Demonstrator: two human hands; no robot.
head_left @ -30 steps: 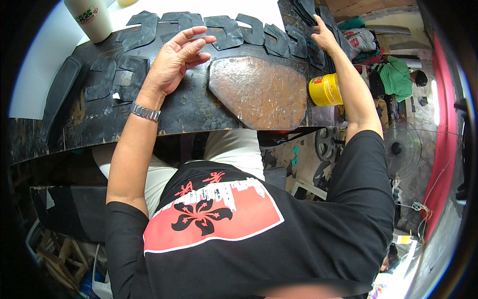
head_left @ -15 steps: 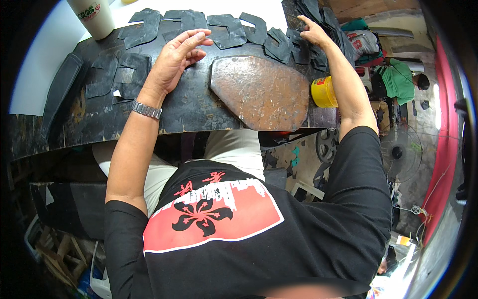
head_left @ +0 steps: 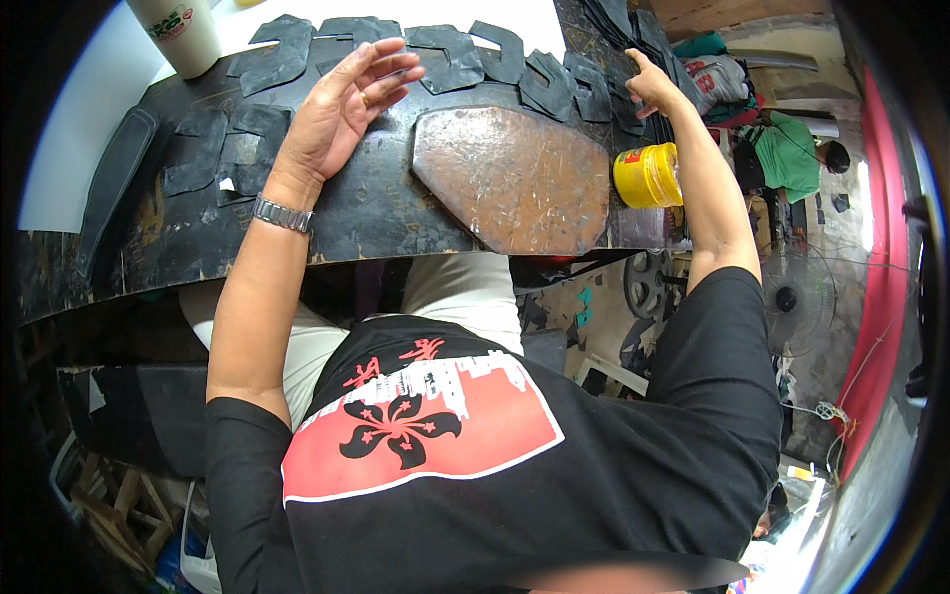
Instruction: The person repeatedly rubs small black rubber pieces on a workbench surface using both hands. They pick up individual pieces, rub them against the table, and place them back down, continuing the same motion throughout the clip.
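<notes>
My left hand (head_left: 341, 114) is raised over the dark table, fingers apart and nothing in it. Below and beyond it lie notched flat black pieces, such as one U-shaped piece (head_left: 275, 61) in the far row and another black piece (head_left: 259, 139) left of my wrist. At the far right, my right hand (head_left: 653, 87) has its index finger stretched out and its other fingers bent, with nothing visible in them. It is beside a stack of black pieces (head_left: 648, 45); whether it touches them I cannot tell. A brown, many-sided board (head_left: 513, 178) lies between my arms.
A yellow tub (head_left: 646, 176) stands between the board and my right forearm. A pale cup (head_left: 178, 38) is at the far left, near a long black padded piece (head_left: 117, 188). Off to the right are a person in green (head_left: 787, 156) and a fan (head_left: 789, 297).
My right hand has shifted right and slightly nearer along the stack, and its forearm has uncovered more of the yellow tub. My left hand's fingers have spread a little and risen slightly.
</notes>
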